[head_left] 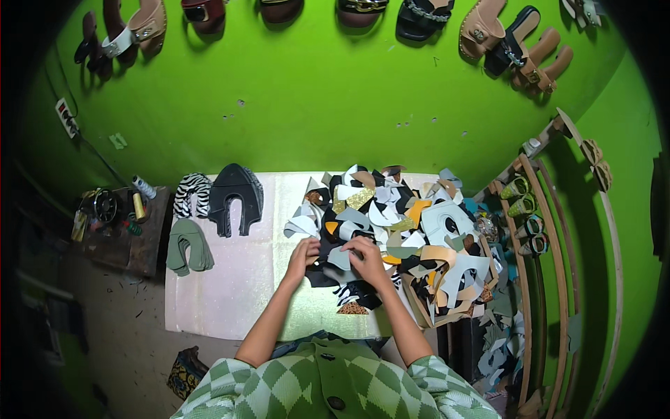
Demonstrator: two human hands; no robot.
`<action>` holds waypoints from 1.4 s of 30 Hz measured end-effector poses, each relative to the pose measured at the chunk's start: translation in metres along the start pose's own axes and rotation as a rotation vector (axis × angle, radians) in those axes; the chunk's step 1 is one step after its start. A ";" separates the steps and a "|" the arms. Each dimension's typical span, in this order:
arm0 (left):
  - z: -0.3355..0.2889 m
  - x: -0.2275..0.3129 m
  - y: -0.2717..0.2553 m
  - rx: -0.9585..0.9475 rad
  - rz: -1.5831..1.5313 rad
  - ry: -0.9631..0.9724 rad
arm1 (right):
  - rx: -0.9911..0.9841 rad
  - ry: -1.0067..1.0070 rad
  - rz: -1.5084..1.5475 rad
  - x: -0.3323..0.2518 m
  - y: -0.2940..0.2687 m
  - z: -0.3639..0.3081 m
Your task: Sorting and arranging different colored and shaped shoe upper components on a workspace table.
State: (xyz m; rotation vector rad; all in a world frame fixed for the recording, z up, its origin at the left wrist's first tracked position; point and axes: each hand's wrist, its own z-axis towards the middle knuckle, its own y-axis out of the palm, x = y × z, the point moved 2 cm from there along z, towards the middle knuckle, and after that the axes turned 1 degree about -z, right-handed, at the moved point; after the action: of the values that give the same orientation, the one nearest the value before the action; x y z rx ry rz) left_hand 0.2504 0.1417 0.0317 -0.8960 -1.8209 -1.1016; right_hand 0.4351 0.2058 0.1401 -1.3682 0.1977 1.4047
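Note:
A pile of cut material scraps [377,213] in white, black, gold, grey and orange covers the right half of the table. My left hand [303,257] is at the pile's near left edge, beside black pieces [322,251]; its fingers are loosely bent and apart, with nothing seen in them. Close by, my right hand [367,261] has its fingertips closed on the edge of a grey scrap [339,258]. Zebra-striped and leopard-print scraps [353,307] lie below the hands. What lies under the right palm is hidden.
Zebra-print [192,195], black [236,183] and green [190,244] stacks of U-shaped pieces lie on the table's left. At right, a box [419,311] overflows with scraps beside a wooden rack [520,230] of sandals. A small dark table [132,244] with thread spools stands left.

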 end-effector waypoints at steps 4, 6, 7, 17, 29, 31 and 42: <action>-0.027 0.007 -0.019 -0.378 -0.126 -0.466 | 0.021 -0.094 0.032 -0.022 0.039 -0.012; -0.039 0.016 -0.017 -0.467 -0.245 -0.520 | -0.080 -0.009 0.116 -0.019 0.058 -0.023; -0.044 0.015 -0.022 -0.452 -0.289 -0.509 | -0.089 0.015 0.165 -0.025 0.065 -0.028; -0.063 0.054 -0.057 -0.387 0.429 -0.140 | -0.022 0.034 0.090 -0.032 0.059 -0.044; -0.092 0.048 -0.120 -0.298 0.564 -0.036 | -0.435 0.427 0.566 -0.003 0.149 -0.075; -0.091 0.022 -0.139 -0.234 0.522 0.007 | -0.402 0.398 0.454 -0.003 0.158 -0.072; -0.138 -0.035 -0.172 0.101 1.370 0.327 | -0.361 -0.204 -0.664 0.002 0.200 -0.114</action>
State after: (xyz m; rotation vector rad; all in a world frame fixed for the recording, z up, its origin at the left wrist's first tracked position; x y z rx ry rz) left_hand 0.1540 -0.0533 -0.0183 -1.4205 -0.6331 -0.2162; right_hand 0.3530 0.0483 -0.0054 -1.3853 -0.6219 1.0218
